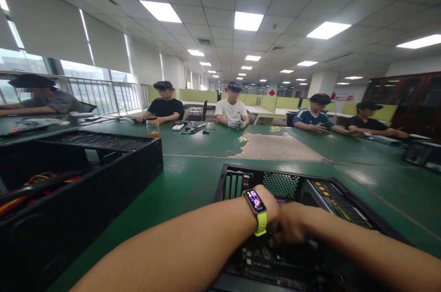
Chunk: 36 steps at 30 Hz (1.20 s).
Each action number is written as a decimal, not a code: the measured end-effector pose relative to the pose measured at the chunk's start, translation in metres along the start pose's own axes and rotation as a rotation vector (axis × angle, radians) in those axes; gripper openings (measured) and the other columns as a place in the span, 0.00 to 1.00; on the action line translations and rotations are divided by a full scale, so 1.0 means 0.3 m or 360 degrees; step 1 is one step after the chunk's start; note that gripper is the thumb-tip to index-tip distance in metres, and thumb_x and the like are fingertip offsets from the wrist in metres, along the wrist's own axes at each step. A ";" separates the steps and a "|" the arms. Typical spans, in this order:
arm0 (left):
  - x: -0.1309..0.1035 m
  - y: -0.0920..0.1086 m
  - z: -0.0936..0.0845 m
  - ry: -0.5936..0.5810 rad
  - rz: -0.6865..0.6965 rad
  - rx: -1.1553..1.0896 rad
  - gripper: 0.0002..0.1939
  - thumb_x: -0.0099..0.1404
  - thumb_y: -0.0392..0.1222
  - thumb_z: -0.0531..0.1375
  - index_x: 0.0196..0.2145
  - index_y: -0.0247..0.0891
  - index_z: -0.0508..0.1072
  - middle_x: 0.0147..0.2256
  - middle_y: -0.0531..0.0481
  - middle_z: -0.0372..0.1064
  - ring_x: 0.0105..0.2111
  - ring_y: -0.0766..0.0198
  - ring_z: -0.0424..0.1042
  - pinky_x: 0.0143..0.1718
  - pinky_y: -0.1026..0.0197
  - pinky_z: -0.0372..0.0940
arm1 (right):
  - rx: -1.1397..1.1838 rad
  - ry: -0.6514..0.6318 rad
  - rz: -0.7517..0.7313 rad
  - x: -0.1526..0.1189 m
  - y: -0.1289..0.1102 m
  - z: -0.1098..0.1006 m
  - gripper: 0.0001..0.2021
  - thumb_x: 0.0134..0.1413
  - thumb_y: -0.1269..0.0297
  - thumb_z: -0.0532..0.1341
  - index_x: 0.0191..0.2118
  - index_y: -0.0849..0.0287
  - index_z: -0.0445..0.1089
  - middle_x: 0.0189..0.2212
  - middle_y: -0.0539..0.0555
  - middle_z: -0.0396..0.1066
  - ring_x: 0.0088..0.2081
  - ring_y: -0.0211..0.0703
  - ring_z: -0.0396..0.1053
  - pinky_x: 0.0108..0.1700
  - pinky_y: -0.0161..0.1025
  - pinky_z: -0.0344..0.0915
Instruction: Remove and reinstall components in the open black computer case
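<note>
Both hands reach down into an open black computer case (pixel 223 181) on the green table, close together over its motherboard (pixel 262 260). My left hand (pixel 270 202) bends down at the wrist, which wears a smart band (pixel 255 202) with a yellow-green strap; its fingers are hidden behind the hand and wrist. My right hand (pixel 291 224) comes in from the right with its fingers curled beside the left hand. What the right fingers hold, if anything, is too dark to make out. A power supply (pixel 339 197) with yellow marks sits in the case's far right corner.
A second open black case (pixel 113 177) with coloured cables (pixel 41 181) stands at the left. Beyond are a jar (pixel 152 127), a white box (pixel 178 127), small dark parts and a bare worn patch (pixel 275 146) in the green tabletop. Several people sit around the table.
</note>
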<state>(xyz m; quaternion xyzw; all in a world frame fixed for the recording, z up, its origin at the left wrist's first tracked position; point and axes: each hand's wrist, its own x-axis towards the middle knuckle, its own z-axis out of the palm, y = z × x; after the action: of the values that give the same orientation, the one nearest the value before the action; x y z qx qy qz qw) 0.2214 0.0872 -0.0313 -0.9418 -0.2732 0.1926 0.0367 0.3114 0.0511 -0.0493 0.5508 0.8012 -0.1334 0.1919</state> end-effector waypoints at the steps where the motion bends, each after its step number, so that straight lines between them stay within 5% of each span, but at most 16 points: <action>1: -0.017 0.001 -0.011 -0.0093 0.0012 0.0050 0.27 0.49 0.44 0.68 0.48 0.33 0.74 0.44 0.39 0.74 0.43 0.46 0.73 0.45 0.49 0.67 | 0.0005 0.0016 0.0012 0.001 0.001 0.003 0.22 0.45 0.46 0.61 0.45 0.48 0.74 0.49 0.53 0.72 0.52 0.56 0.67 0.50 0.46 0.65; 4: -0.063 0.008 -0.039 -0.0265 0.0020 0.0133 0.29 0.52 0.46 0.66 0.51 0.31 0.71 0.48 0.39 0.72 0.46 0.47 0.71 0.46 0.49 0.67 | 0.0035 0.0059 0.0026 -0.001 0.000 0.004 0.22 0.43 0.45 0.62 0.44 0.49 0.74 0.50 0.53 0.72 0.51 0.57 0.67 0.50 0.47 0.64; 36: -0.090 0.012 -0.053 -0.0236 -0.0004 0.0080 0.31 0.50 0.47 0.67 0.51 0.34 0.71 0.48 0.38 0.72 0.46 0.47 0.72 0.45 0.52 0.67 | -0.0009 0.0000 0.0005 -0.018 -0.018 -0.022 0.25 0.46 0.46 0.62 0.50 0.49 0.72 0.53 0.55 0.69 0.53 0.61 0.66 0.52 0.51 0.64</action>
<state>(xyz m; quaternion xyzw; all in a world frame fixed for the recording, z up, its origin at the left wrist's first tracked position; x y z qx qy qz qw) 0.2083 0.0705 -0.0081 -0.9234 -0.2714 0.2686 0.0401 0.3069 0.0473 -0.0409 0.5515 0.8008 -0.1308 0.1937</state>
